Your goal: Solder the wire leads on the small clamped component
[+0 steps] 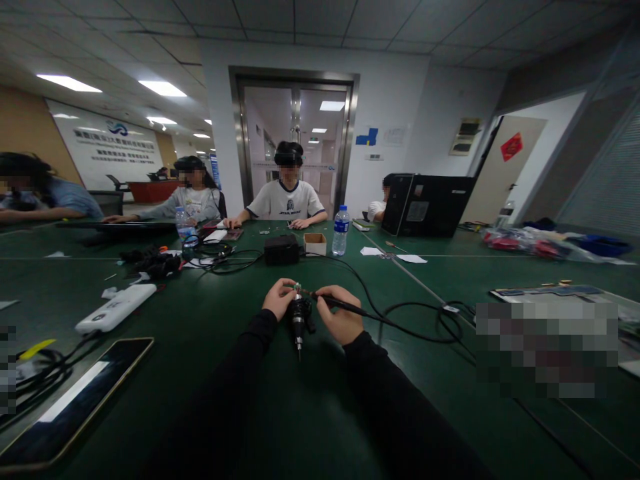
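In the head view, my right hand [343, 315] grips a black pen-shaped soldering iron [345, 305] with a cable trailing to the right. Its tip points left, at the top of a black-and-silver tool [299, 319] with a thin metal point facing me. A tiny pale greenish part [298, 287] shows at that tool's far end. My left hand [279, 297] is closed, thumb and fingers pinched by this part; what exactly they hold is too small to make out. Whether the iron's tip touches the part cannot be told.
On the green table [225, 413] lie a phone [80, 400], a white power strip [117, 308], a black box [281, 250], a small cardboard box [315, 244], and a water bottle [341, 231]. Cables loop at right. Several people sit opposite; a black computer case [427, 205] stands right.
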{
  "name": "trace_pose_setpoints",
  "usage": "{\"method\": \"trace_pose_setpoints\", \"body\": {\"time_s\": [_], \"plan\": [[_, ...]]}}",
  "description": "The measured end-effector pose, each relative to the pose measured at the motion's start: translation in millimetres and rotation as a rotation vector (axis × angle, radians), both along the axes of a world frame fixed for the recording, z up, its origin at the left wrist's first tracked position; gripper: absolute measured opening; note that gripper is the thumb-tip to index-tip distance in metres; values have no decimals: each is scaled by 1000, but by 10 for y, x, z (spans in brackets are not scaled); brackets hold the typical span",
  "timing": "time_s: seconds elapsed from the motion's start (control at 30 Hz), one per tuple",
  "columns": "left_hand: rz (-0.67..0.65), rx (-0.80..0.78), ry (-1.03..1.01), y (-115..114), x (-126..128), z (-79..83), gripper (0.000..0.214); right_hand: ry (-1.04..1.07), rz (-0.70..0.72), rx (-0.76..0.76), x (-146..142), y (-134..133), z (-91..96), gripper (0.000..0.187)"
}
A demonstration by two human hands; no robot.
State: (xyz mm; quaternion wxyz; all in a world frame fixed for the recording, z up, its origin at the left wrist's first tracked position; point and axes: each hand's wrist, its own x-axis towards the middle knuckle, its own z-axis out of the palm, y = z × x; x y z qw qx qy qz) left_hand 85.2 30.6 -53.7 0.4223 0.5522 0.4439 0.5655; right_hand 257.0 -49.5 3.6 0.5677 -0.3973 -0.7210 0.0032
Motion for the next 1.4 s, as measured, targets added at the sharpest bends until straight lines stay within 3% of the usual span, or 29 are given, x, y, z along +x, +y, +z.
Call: {"method": "trace_pose_setpoints", "body": {"time_s": [0.67, 0.87, 1.0, 1.1, 1.2, 1.4], "plan": [[-7, -57, 17, 36, 5, -27, 25, 33, -18, -31, 44, 35, 4, 13], [124, -163, 291, 96, -36, -67, 22, 48, -21, -43, 66, 57, -14, 13], [158, -248, 515, 109, -61, 36, 22, 55, -33, -49, 86, 67, -15, 13], [157, -314, 641, 15, -8, 201, 37, 60, -39, -56, 108, 78, -6, 13], [171, -286, 707, -172, 133, 334, 63, 60, -51, -54, 127, 89, 2, 13], [246, -136, 845, -469, 436, 331, 80, 66, -60, -50, 146, 106, -8, 13]]}}
